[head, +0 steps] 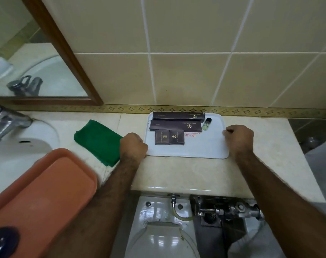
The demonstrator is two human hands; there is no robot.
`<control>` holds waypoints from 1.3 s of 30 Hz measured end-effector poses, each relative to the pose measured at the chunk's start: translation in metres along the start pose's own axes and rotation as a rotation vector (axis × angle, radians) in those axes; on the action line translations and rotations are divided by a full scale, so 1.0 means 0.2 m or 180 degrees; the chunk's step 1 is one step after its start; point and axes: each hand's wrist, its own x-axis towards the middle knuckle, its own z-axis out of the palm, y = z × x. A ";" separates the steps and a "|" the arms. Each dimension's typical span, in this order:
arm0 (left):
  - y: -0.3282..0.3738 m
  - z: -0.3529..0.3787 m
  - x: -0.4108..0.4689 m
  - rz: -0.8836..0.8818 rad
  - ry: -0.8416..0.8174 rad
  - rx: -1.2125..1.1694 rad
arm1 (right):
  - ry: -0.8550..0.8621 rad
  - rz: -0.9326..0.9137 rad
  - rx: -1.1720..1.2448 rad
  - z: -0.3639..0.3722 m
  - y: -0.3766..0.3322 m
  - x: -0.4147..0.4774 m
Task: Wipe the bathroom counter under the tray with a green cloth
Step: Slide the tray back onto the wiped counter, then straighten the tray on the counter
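Note:
A white tray [201, 148] rests on the beige marble counter [180, 172] against the tiled wall. It carries two long dark boxes [177, 121], two small dark boxes [169, 137] and a small green bottle [206, 124]. My left hand [133, 145] is closed on the tray's left edge. At the opposite edge, my right hand [239, 139] grips the tray's right rim. A folded green cloth [99, 141] lies flat on the counter just left of my left hand, untouched.
An orange tray [46, 185] sits at the near left, partly over the white sink [19, 151]. A chrome tap [4, 121] stands at far left, below a wood-framed mirror [33, 58]. A toilet [158, 229] and chrome pipes [229, 209] lie below the counter's front edge.

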 end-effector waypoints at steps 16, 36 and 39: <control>-0.49 -0.72 0.42 0.0023 0.0270 0.1155 | -0.1431 -0.2236 -0.0848 0.53 -1.04 -0.78; -0.51 -1.12 0.22 0.0301 0.1330 -0.1286 | -0.1832 -0.0129 0.2388 0.35 -1.50 -1.05; -0.59 -1.18 0.15 0.0190 0.1331 -0.1054 | -0.2188 -0.0042 0.2268 0.33 -1.50 -1.17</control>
